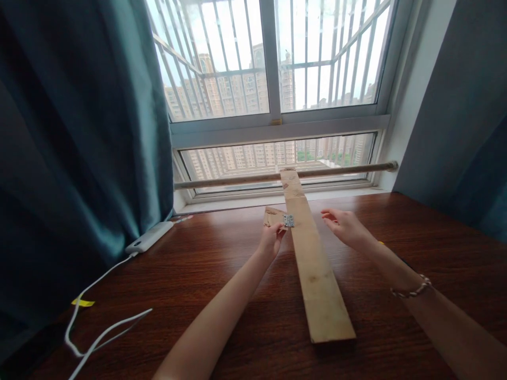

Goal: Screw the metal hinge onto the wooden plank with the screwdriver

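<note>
A long pale wooden plank (312, 264) slants away from me, its far end at the rail by the window. At its left edge sits a small metal hinge (289, 220) with several holes, between the plank and a small wooden piece (273, 215). My left hand (272, 237) is closed on the small wooden piece, thumb and fingers pinching it beside the hinge. To the right of the plank, my right hand (345, 226) hovers apart from it, fingers loosely bent and spaced, with nothing visible in them. Whether screws sit in the hinge is too small to tell.
The plank lies over a dark reddish wooden surface (222, 295). A metal rail (237, 180) crosses before the barred window. At left are a white power strip (149, 236), its white cable (101, 279), yellow tape (83, 302) and a blue-grey curtain (134, 116).
</note>
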A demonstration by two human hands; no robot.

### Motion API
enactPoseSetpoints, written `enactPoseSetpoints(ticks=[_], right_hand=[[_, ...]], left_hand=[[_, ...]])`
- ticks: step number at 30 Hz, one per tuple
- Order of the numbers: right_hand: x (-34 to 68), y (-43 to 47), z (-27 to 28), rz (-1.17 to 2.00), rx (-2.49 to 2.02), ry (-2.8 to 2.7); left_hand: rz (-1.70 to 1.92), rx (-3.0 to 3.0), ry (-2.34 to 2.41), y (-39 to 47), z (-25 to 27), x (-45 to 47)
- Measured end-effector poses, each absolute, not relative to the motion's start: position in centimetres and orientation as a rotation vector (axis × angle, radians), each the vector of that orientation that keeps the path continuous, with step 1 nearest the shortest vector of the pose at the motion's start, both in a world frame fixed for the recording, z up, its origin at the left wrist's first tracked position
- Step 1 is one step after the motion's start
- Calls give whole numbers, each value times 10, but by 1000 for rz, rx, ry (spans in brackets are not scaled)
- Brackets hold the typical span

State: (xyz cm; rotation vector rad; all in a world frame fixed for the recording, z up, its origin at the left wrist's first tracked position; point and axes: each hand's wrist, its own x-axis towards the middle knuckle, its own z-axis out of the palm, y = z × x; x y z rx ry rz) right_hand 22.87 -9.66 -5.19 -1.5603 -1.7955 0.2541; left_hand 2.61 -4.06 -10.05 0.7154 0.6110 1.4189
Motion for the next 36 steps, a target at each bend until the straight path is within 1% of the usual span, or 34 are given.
enactPoseSetpoints(ticks=[3,7,11,14,16,25,27,28,31,33,36], right_hand=[[260,-105,-59,89,-1795,-1828],[295,-123,-92,-220,-2070,-1892],[316,-143,-121,-407,-2318,-1838],[324,-151,-132,-382,-2490,-1767],[327,-151,-135,-338,-2523,-1762],[341,-142,-147,-317,-2426,-1761],[342,-140,-145,-202,-2301,-1693],[341,-139,-142,-79,-2183,-1631],[335,-139,-131,457,-1664,-1339],[325,-142,-122,756,-1351,-1164],[306,-149,-107,959,-1116,-1117]], left_hand=[[1407,620,634,-37,-106,27],[1390,554,665,-34,-111,28],[1366,503,675,-33,-114,29],[1339,483,680,-33,-117,29],[1324,480,686,-33,-119,30],[1295,483,687,-32,-127,32],[1284,486,672,-30,-130,32],[1277,487,662,-30,-131,32],[1250,492,630,-30,-133,33],[1230,495,606,-31,-134,34],[1194,495,566,-35,-132,37]])
